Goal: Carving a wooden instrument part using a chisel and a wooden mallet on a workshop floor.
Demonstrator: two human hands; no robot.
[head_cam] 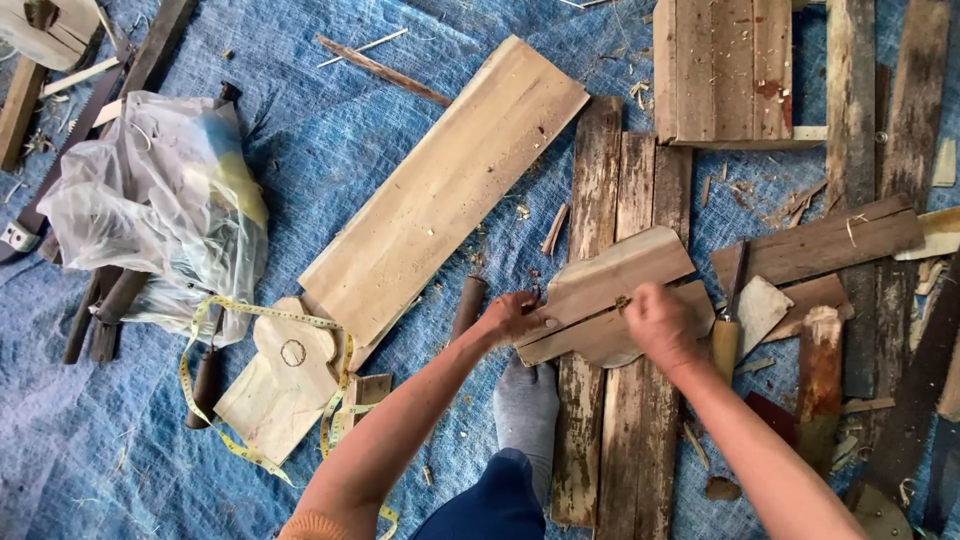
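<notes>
Gripping the left edge of a curved cut wooden piece point(610, 300), the left hand point(512, 318) pins it on dark weathered planks point(620, 190); the right hand point(660, 322) is closed in a fist on its middle, whatever it pinches hidden; a yellow-handled chisel point(727, 320) lies just beside; a yellow tape measure point(240, 400) loops well apart on the blue tarp point(330, 130).

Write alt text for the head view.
Two hands work a shaped wood piece on old planks: the left hand steadies its left end, the right hand presses near its middle. A long pale board, yellow tape measure and plastic bag lie on a blue tarp.
</notes>
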